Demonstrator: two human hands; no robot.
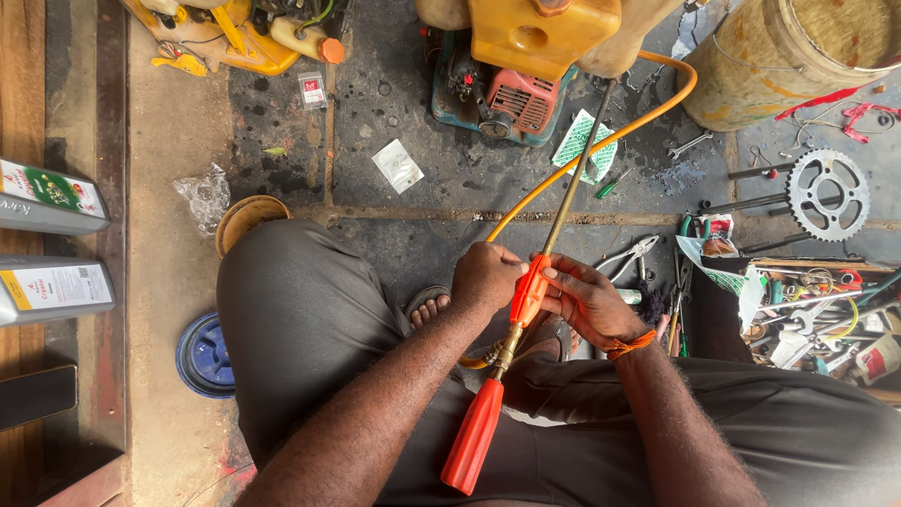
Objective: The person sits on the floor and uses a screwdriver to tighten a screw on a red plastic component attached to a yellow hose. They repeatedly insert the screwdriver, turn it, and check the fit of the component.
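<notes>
A sprayer wand lies across my lap: a long orange-red handle (474, 437), a brass fitting (510, 345), an orange trigger piece (527, 296) and a thin metal rod (572, 183) running up to the sprayer. My left hand (485, 275) is closed around the wand just left of the trigger piece. On the other side, my right hand (584, 299) grips the trigger piece with its fingers. A yellow-orange hose (601, 141) curves from the wand up toward the yellow tank (544, 33). An orange thread circles my right wrist.
A small red and teal engine (507, 99) sits under the tank. To the right lie a chain sprocket (826, 192), loose spanners, pliers (631, 255) and a cluttered tool tray (817, 310). At left are two grey oil cans (52, 282), a blue lid (205, 357) and a yellow bowl (246, 218).
</notes>
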